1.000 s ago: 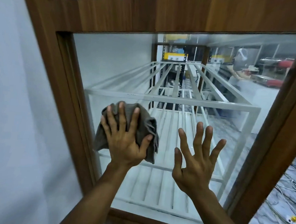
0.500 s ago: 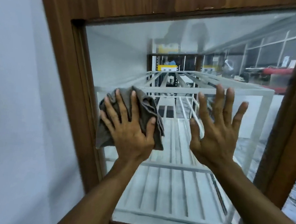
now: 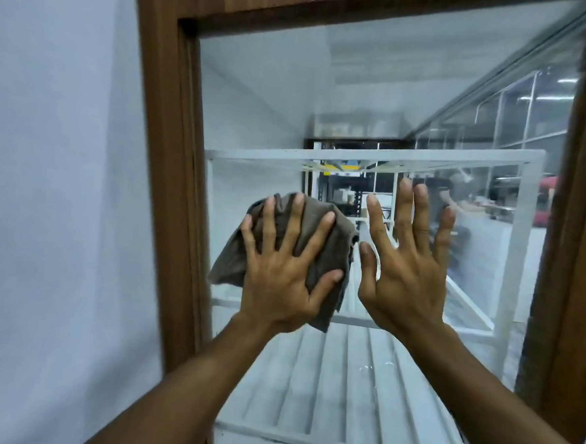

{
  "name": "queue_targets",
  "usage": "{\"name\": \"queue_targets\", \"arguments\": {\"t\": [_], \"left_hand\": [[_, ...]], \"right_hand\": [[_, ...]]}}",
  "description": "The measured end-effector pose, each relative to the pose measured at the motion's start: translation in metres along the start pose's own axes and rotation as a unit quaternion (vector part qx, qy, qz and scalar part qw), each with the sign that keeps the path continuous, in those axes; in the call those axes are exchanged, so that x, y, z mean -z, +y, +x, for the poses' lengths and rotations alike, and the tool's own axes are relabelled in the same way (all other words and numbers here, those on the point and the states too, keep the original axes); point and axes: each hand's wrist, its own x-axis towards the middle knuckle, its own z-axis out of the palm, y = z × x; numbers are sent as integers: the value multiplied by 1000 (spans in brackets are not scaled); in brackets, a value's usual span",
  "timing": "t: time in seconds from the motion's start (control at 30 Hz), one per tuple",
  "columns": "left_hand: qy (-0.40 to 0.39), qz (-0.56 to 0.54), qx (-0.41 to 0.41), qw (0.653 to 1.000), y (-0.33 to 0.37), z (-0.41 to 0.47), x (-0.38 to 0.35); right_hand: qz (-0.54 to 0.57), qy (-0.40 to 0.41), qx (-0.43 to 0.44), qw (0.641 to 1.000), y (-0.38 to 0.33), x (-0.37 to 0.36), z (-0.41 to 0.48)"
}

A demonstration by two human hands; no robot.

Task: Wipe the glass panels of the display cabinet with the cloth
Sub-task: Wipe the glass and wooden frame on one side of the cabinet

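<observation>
Brown wood-framed display cabinet [image 3: 157, 179] before you, its clear glass panel [image 3: 258, 99] upright, white slatted metal shelves [image 3: 336, 389] behind the pane, crumpled grey-brown cloth [image 3: 330, 258] pressed on the glass under your left hand [image 3: 280, 286], your right hand [image 3: 408, 283] spread open at the pane just beside it

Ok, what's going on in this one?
A person is wiping the glass panel of a wood-framed cabinet. The left hand presses a grey-brown cloth flat against the glass near its left edge, fingers spread. The right hand is open beside it, holding nothing; whether it touches the glass is unclear. White slatted shelves show inside.
</observation>
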Motion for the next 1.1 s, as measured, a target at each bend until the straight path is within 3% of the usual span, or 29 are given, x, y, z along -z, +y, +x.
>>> {"name": "queue_targets", "arguments": {"t": [0.07, 0.17, 0.23, 0.27, 0.33, 0.43, 0.5, 0.6, 0.67, 0.77, 0.87, 0.97, 1.1], "left_hand": [[27, 18, -26, 999, -31, 21, 4], [76, -5, 134, 988, -60, 30, 8], [84, -29, 208, 974, -40, 13, 1], [72, -29, 202, 976, -23, 4, -3], [45, -16, 111, 993, -3, -8, -9], [48, 1, 9, 999, -30, 1, -6], [73, -9, 68, 995, -43, -5, -7], [71, -23, 161, 984, -10, -51, -25], [49, -11, 111, 993, 11, -76, -35], [49, -10, 47, 998, -15, -60, -28], [69, -18, 86, 994, -34, -48, -20], [75, -41, 129, 988, 3, -67, -34], [63, -26, 46, 997, -3, -68, -33]], "right_hand": [[-8, -1, 7, 1000, 2, -2, -1], [7, 12, 7, 1000, 1, 0, -1], [16, 21, 23, 999, -6, -1, -6], [17, 18, 35, 999, -11, -3, -10], [5, 6, 52, 999, -17, -10, -18], [-23, 11, 69, 997, -13, -17, -23], [-29, 17, 65, 997, -11, -18, -24], [-35, 19, 47, 998, -16, -21, -44], [-44, 13, 53, 998, -18, -23, -66], [-51, 17, 61, 997, -17, -25, -89], [-55, 12, 65, 996, -13, -26, -95], [-76, 0, 62, 995, -12, -25, -99], [-82, -17, 55, 995, -13, -24, -100]]}}
